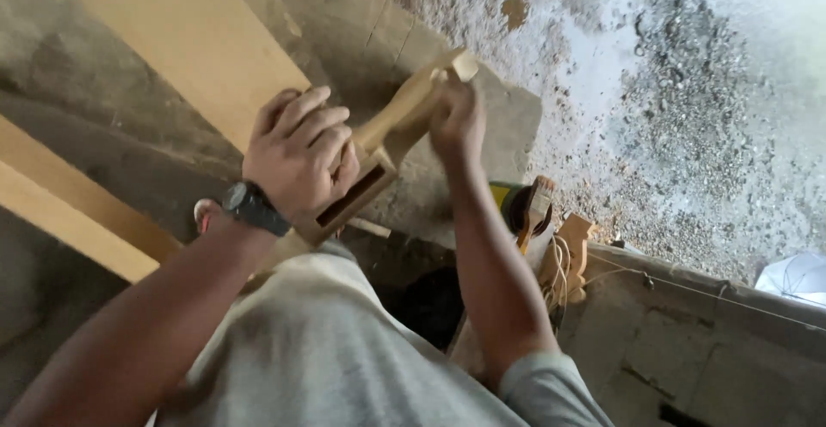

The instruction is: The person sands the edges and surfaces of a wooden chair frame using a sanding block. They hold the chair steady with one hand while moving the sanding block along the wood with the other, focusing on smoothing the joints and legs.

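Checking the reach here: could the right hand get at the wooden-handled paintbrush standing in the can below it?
Probably yes. The right hand rests on the carved wooden piece, which the left hand also grips. The paintbrush stands beside the forearm, nothing covering it; the hand must let go first.

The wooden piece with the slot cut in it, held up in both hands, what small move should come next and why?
Probably a slight turn of the slotted wooden piece to bring the slot face up. The left hand wraps its middle beside the rectangular slot, the right hand pinches the far end, and the slot faces partly away, in shadow, so its inside is hard to see.
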